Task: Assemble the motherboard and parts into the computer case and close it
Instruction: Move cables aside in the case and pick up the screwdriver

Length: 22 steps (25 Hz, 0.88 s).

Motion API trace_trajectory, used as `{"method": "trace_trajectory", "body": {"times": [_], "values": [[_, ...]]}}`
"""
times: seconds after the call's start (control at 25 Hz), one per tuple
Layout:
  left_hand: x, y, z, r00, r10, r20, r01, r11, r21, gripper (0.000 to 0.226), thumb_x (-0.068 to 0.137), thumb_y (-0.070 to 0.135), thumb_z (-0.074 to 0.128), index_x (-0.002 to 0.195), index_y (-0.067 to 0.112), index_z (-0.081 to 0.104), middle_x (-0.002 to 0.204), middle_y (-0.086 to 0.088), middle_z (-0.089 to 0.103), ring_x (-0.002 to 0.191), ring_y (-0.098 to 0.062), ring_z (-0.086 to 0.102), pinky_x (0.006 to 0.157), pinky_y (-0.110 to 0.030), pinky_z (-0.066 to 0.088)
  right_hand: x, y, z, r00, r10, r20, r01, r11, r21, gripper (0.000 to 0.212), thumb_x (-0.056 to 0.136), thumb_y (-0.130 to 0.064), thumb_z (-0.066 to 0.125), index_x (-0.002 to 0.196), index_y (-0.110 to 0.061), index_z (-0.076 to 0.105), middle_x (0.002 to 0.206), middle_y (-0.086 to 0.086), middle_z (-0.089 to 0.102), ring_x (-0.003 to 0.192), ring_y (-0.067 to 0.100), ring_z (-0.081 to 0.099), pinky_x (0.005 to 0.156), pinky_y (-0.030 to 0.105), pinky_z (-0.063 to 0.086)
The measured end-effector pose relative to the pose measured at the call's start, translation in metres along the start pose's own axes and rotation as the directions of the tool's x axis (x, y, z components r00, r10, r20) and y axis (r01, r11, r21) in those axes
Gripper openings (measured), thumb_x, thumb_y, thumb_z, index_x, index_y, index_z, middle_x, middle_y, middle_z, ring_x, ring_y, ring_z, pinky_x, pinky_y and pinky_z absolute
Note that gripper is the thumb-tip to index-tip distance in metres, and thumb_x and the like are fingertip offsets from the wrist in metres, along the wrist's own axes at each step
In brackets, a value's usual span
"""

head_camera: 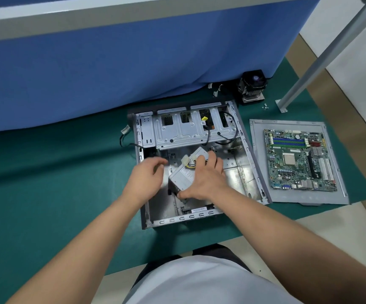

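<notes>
Grey power supply [185, 175] tilted (cables up) in case [252, 170] | right hand [206, 179] grips it | left hand [148, 175] loose

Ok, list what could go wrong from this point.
1. The power supply sits tilted in the right hand; its loose cables may get pinched underneath.
2. The left hand holds nothing, so the unit may slip against the case.
3. The motherboard lies exposed nearby.

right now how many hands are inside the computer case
2. The right hand grips the grey power supply box in the middle of the case. The left hand hovers open beside the box, toward the case's left wall.
</notes>
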<state>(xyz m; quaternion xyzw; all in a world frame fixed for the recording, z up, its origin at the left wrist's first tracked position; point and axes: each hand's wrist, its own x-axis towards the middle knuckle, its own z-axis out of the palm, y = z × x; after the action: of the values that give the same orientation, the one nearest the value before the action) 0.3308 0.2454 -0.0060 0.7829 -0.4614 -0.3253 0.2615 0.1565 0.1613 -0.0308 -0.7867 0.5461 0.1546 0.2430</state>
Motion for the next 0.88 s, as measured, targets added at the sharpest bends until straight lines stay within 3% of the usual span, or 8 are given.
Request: {"method": "trace_trajectory", "body": {"times": [0.08, 0.2, 0.36, 0.48, 0.6, 0.72, 0.88], "values": [[0.009, -0.016, -0.008, 0.989, 0.14, -0.053, -0.121, 0.958, 0.26, 0.043, 0.102, 0.017, 0.053, 0.144, 0.015, 0.054, 0.154, -0.005, 0.047, 0.144, -0.025, 0.039, 0.118, -0.034, 0.032, 0.001, 0.001, 0.001, 1.0, 0.001, 0.024, -0.001, 1.0, 0.015, 0.128, 0.043, -0.078, 0.081, 0.14, -0.019, 0.022, 0.16, 0.008, -0.006, 0.149, 0.043, -0.001, 0.119, 0.054, 0.025], [0.023, -0.035, -0.017, 0.997, 0.078, -0.002, -0.071, 0.912, 0.405, 0.06, 0.107, 0.03, 0.043, 0.161, 0.014, 0.024, 0.171, -0.003, 0.011, 0.158, -0.022, 0.009, 0.125, -0.045, 0.022, -0.002, 0.005, 0.002, 0.999, -0.032, -0.015, 0.032, 0.999, 0.022, 0.118, 0.045, -0.076, 0.08, 0.134, -0.018, 0.027, 0.161, 0.008, -0.002, 0.146, 0.041, 0.005, 0.111, 0.05, 0.037], [0.027, -0.064, -0.03, 0.99, 0.134, 0.052, -0.143, 0.879, 0.455, 0.059, 0.11, 0.042, 0.025, 0.164, 0.026, 0.01, 0.171, 0.012, -0.001, 0.158, -0.012, 0.006, 0.127, -0.042, 0.017, -0.005, 0.004, -0.001, 0.995, -0.082, -0.05, 0.08, 0.996, -0.039, 0.115, 0.044, -0.077, 0.076, 0.13, -0.017, 0.031, 0.159, 0.01, 0.004, 0.14, 0.037, 0.013, 0.102, 0.046, 0.044], [0.029, -0.075, -0.04, 0.985, 0.147, 0.093, -0.174, 0.856, 0.487, 0.058, 0.108, 0.049, 0.016, 0.163, 0.036, 0.002, 0.166, 0.025, -0.01, 0.157, -0.008, 0.001, 0.127, -0.042, 0.013, -0.008, 0.0, -0.01, 0.977, -0.209, -0.045, 0.204, 0.974, -0.103, 0.109, 0.044, -0.076, 0.075, 0.127, -0.018, 0.033, 0.157, 0.006, 0.006, 0.141, 0.036, 0.011, 0.096, 0.046, 0.051], [0.03, -0.078, -0.043, 0.981, 0.157, 0.117, -0.194, 0.86, 0.473, 0.058, 0.108, 0.052, 0.014, 0.162, 0.041, -0.004, 0.162, 0.032, -0.018, 0.157, -0.006, -0.004, 0.128, -0.043, 0.011, -0.011, -0.01, -0.022, 0.913, -0.407, -0.011, 0.397, 0.897, -0.196, 0.103, 0.044, -0.075, 0.073, 0.121, -0.019, 0.034, 0.158, 0.005, 0.007, 0.142, 0.035, 0.013, 0.082, 0.044, 0.056], [0.033, -0.082, -0.045, 0.977, 0.152, 0.149, -0.203, 0.874, 0.442, 0.058, 0.107, 0.055, 0.013, 0.16, 0.045, -0.007, 0.16, 0.035, -0.021, 0.157, -0.008, -0.007, 0.128, -0.044, 0.01, -0.008, -0.028, -0.033, 0.848, -0.527, 0.056, 0.521, 0.808, -0.274, 0.094, 0.041, -0.072, 0.071, 0.11, -0.022, 0.032, 0.16, 0.004, 0.005, 0.145, 0.035, 0.011, 0.064, 0.037, 0.051], [0.037, -0.086, -0.049, 0.97, 0.149, 0.193, -0.217, 0.889, 0.403, 0.058, 0.106, 0.058, 0.011, 0.158, 0.049, -0.013, 0.158, 0.037, -0.024, 0.157, -0.01, -0.008, 0.128, -0.046, 0.01, 0.002, -0.046, -0.037, 0.773, -0.605, 0.189, 0.631, 0.707, -0.32, 0.096, 0.045, -0.063, 0.081, 0.116, -0.018, 0.035, 0.16, 0.008, 0.006, 0.145, 0.038, 0.011, 0.067, 0.041, 0.057]]}}
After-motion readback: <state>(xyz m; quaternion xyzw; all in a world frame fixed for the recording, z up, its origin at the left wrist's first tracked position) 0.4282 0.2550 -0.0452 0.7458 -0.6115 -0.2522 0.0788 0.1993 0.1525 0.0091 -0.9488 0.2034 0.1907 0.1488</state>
